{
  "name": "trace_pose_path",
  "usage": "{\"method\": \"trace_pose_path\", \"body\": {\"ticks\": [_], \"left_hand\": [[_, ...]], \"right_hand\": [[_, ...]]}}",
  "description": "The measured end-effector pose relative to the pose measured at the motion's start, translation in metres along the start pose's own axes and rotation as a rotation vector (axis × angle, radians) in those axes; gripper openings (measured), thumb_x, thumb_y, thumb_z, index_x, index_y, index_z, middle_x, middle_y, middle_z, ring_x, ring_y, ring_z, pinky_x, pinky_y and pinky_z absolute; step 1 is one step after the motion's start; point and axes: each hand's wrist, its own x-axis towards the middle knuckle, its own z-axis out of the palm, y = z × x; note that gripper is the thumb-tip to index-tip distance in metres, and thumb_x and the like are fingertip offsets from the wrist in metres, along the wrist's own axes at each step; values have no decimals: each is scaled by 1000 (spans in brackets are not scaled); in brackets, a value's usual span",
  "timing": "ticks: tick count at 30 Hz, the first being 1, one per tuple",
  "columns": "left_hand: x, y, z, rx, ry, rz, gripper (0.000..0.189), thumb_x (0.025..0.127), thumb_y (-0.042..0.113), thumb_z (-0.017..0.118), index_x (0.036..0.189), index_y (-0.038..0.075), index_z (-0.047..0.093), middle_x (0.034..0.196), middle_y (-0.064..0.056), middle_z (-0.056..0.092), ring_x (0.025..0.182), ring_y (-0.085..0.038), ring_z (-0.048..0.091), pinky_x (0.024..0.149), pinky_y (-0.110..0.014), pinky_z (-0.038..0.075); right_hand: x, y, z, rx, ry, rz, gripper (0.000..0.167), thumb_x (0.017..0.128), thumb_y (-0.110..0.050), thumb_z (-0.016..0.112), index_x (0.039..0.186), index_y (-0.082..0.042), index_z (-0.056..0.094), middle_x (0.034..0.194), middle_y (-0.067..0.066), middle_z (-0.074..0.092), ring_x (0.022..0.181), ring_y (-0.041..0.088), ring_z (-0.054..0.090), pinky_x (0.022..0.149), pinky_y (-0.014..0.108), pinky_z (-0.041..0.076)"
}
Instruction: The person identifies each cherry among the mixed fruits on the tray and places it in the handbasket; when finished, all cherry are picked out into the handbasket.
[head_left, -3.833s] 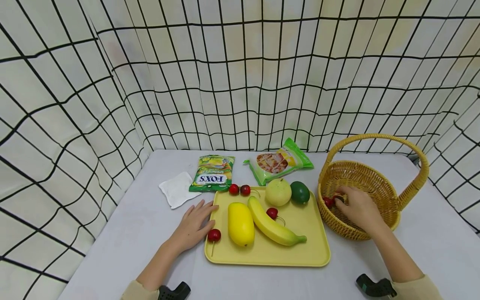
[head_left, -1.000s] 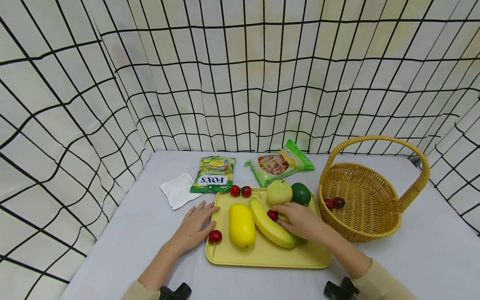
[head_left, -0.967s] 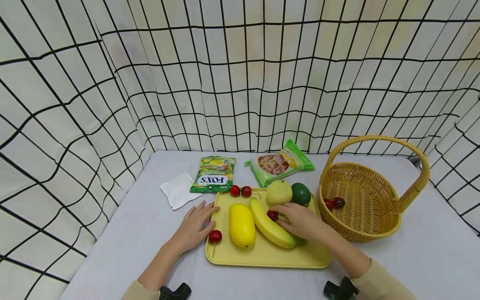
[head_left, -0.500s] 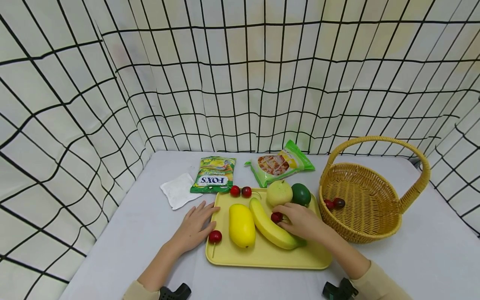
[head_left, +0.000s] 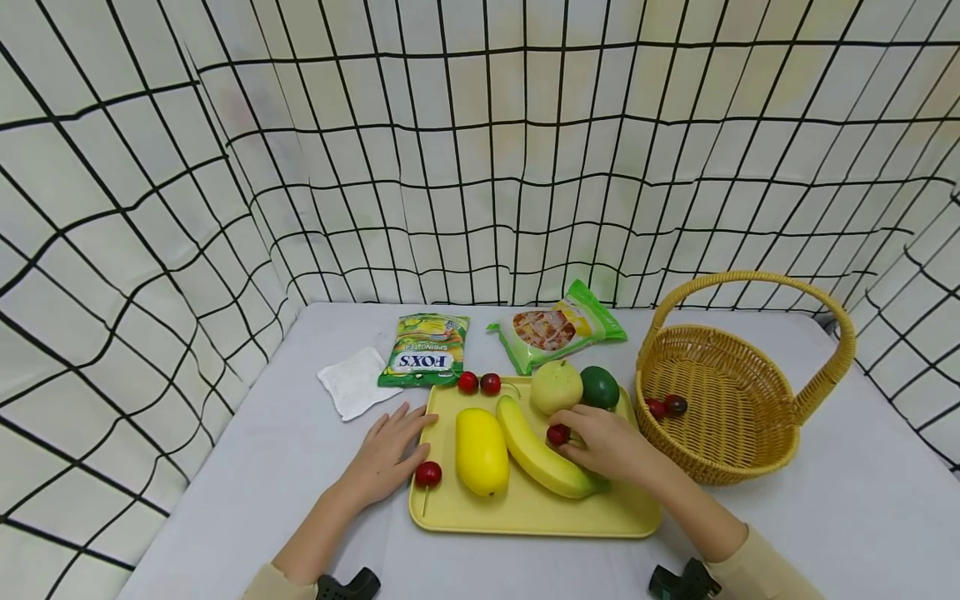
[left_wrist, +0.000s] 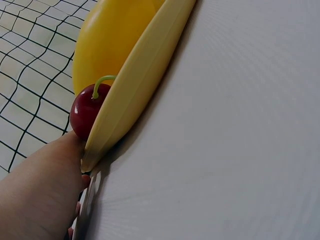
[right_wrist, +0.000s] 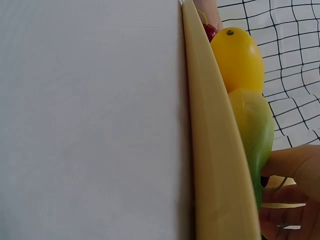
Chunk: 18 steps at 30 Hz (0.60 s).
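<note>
Over the yellow tray [head_left: 540, 521], my right hand [head_left: 606, 442] pinches a dark red cherry [head_left: 557, 434] between thumb and fingers, just beside the banana [head_left: 546, 462]. In the right wrist view, the banana [right_wrist: 252, 125] partly hides that cherry, and its thin stem shows by the fingers. My left hand [head_left: 386, 457] lies with fingers spread at the tray's left edge, fingertips on the rim. Close to its thumb sits another cherry [head_left: 428, 474], stem toward me. A yellow oval fruit [head_left: 482, 454], a pale green round fruit [head_left: 557, 386] and a dark green fruit [head_left: 600, 387] share the tray.
Right of the tray stands a wicker basket [head_left: 727, 417] with a tall handle, holding two cherries [head_left: 666, 407]. Two more cherries [head_left: 478, 383] sit at the tray's back rim. Behind are a FOX'S candy bag [head_left: 426, 350], a green snack bag [head_left: 551, 329] and a white cloth [head_left: 356, 383].
My right hand has left a cherry in the basket and come over to the tray. It has taken hold of the cherry by the banana and shifted it slightly right. My left hand stays put.
</note>
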Motion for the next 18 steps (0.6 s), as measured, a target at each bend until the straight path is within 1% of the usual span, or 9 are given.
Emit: {"method": "trace_pose_path", "body": {"ticks": [4, 7, 12, 18], "left_hand": [[0, 0, 0, 2, 4, 7, 43, 91, 30, 54, 132, 14, 49, 140, -10, 41, 134, -34, 24, 106, -56, 14], [0, 0, 0, -3, 8, 12, 43, 91, 29, 53, 131, 14, 49, 139, -10, 42, 133, -34, 25, 106, -56, 14], [0, 0, 0, -7, 4, 8, 43, 92, 30, 52, 132, 16, 49, 140, -9, 41, 134, -33, 25, 106, -54, 13], [0, 0, 0, -10, -1, 2, 43, 92, 31, 51, 132, 16, 49, 140, -8, 41, 134, -31, 24, 107, -53, 13]], "right_hand": [[-3, -1, -3, 12, 18, -17, 27, 81, -20, 69, 106, -17, 61, 92, -4, 59, 78, 9, 53, 66, 24, 47], [-5, -2, -5, 1, 43, -24, 27, 81, -20, 70, 106, -18, 61, 90, -5, 59, 75, 7, 52, 63, 22, 47], [-10, -4, -10, -48, 64, 9, 28, 80, -24, 70, 107, -22, 62, 89, -7, 59, 72, 4, 50, 58, 19, 45], [-14, -6, -15, -74, 88, 29, 29, 79, -23, 71, 107, -22, 62, 92, -4, 60, 74, 6, 54, 57, 20, 45]]}}
